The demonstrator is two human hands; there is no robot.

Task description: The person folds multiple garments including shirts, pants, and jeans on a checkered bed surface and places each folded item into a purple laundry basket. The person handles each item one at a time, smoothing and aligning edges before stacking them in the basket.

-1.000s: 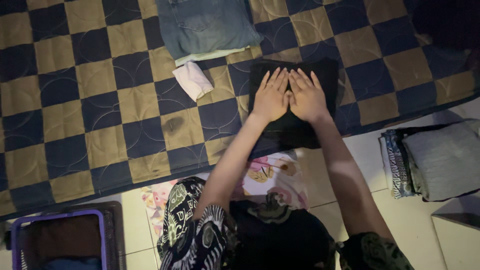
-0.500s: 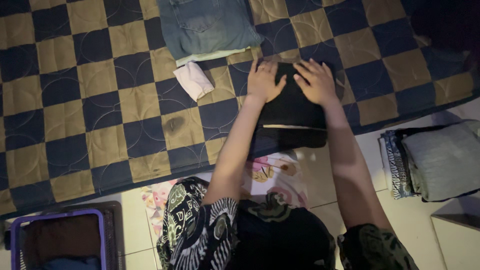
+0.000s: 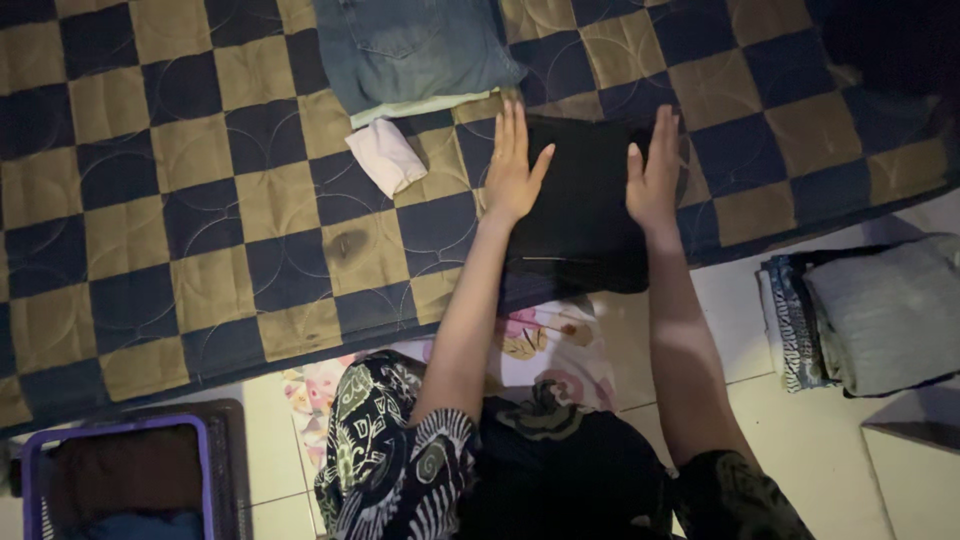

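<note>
While both palms bracket it, the folded black garment point(image 3: 580, 205) sits on the checkered quilt point(image 3: 180, 200), near the quilt's front edge, overhanging slightly toward the tiled floor point(image 3: 830, 440). Left hand point(image 3: 512, 168): flat, fingers straight and together, pressed along the garment's left edge, grasping nothing. Right hand point(image 3: 655, 170): turned on edge, fingers extended, against the garment's right side, also not gripping.

Surroundings: folded jeans point(image 3: 410, 50) just beyond the garment, stacked on a pale green piece point(image 3: 425, 107) showing at the bottom edge. Small folded white cloth point(image 3: 385, 157) just left of the left hand, apart from it. Stack of folded clothes point(image 3: 870, 315), grey on top, lies on the floor to the right, well apart. Purple-rimmed basket point(image 3: 110, 480) at lower left with dark fabric inside. Floral cloth point(image 3: 545, 345) on the floor between the forearms. Nothing covers the garment except the hands at its sides; lighting is dim, garment detail hard to read.
</note>
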